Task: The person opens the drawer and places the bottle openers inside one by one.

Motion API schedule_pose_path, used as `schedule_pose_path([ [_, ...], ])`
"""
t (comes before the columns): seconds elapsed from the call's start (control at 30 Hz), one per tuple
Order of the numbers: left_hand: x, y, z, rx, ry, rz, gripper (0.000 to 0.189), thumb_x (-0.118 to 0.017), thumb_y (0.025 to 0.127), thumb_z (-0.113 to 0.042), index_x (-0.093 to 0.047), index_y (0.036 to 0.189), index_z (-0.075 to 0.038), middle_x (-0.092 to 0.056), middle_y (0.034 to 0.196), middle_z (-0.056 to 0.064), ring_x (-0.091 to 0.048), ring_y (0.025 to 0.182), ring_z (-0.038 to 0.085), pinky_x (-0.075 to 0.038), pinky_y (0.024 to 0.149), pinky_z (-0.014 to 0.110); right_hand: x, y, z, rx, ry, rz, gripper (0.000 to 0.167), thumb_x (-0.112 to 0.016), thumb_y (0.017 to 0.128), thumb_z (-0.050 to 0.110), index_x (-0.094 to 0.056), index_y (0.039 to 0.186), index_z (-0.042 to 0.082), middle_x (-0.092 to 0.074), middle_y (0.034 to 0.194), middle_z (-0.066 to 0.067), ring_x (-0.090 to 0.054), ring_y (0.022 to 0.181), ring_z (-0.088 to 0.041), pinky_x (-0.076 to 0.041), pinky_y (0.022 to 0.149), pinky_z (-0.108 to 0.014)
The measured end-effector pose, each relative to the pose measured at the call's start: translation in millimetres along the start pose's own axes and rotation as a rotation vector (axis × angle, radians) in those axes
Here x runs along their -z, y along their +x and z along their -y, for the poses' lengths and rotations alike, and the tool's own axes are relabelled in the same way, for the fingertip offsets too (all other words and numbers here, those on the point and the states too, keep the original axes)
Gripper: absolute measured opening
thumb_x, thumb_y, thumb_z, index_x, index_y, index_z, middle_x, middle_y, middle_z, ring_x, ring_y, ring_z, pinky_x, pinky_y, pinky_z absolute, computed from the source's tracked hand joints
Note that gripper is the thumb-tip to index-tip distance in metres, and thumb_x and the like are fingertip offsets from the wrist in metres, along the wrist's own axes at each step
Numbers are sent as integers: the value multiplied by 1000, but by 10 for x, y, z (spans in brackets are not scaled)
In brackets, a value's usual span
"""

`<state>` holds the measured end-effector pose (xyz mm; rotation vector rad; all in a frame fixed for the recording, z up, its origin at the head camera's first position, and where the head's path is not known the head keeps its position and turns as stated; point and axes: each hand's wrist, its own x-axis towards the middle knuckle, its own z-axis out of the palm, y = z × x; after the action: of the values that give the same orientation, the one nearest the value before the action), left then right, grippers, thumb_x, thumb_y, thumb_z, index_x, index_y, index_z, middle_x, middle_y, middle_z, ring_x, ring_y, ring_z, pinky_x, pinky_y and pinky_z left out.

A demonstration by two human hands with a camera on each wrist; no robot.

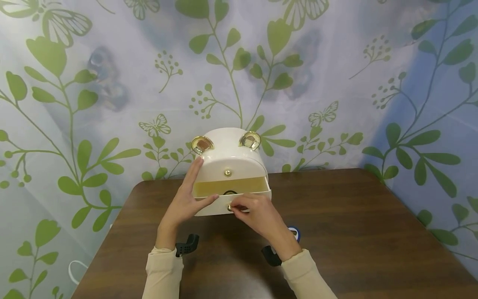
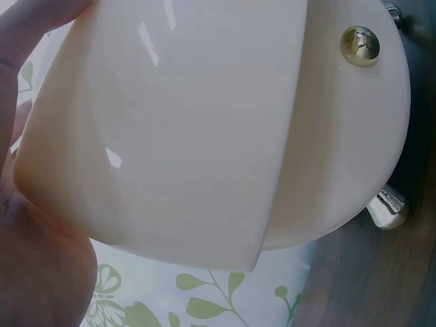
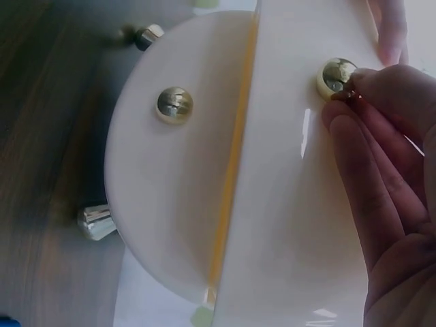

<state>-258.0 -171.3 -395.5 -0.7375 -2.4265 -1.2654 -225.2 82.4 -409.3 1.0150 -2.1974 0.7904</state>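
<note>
A white cabinet [image 1: 228, 139] with two gold ears stands on the table, its lower drawer [image 1: 209, 207] pulled out. My right hand [image 1: 259, 216] pinches the gold knob [image 3: 336, 76] on that drawer's front between thumb and fingers. Along the cabinet's left side lies my left hand [image 1: 184, 203], its index finger stretched up near the left ear and its thumb at the drawer's front rim. The upper drawer [image 1: 213, 168] is shut and has its own gold knob [image 1: 228, 173]. Part of a dark ring-shaped thing [image 1: 230, 192] shows inside the lower drawer; the front panel hides the rest.
The brown wooden table [image 1: 354, 232] extends to both sides of the cabinet. A blue and white round object [image 1: 295, 233] lies partly behind my right wrist. Close behind the cabinet hangs a leaf-patterned cloth [image 1: 317, 83]. A white loop [image 1: 76, 270] shows beyond the table's left edge.
</note>
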Motion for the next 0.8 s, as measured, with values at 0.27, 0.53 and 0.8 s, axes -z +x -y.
schedule_pose_path([
  [0.27, -7, 6, -16, -1, 14, -2, 107, -85, 87, -27, -14, 167, -31, -8, 174, -4, -13, 160, 25, -24, 120, 65, -49, 3, -6, -37, -28, -23, 14, -87, 83, 9, -80, 94, 14, -78, 93, 4, -72, 85, -10, -60, 81, -24],
  [0.53, -13, 0, -15, -13, 17, -8, 105, -84, 88, -23, -15, 167, -30, -9, 174, -2, -12, 160, 25, -23, 122, 63, -112, -6, -7, -53, -51, -63, 12, -86, 84, 9, -80, 94, 14, -77, 95, 3, -72, 89, -12, -60, 81, -24],
  [0.8, -15, 18, 8, -49, 47, -41, 101, -83, 89, -17, -19, 167, -27, -15, 173, 3, -16, 159, 27, -25, 122, 60, -168, -17, -2, -119, 52, -89, 17, -84, 85, 3, -78, 99, 11, -73, 101, 0, -71, 92, -12, -60, 81, -22],
])
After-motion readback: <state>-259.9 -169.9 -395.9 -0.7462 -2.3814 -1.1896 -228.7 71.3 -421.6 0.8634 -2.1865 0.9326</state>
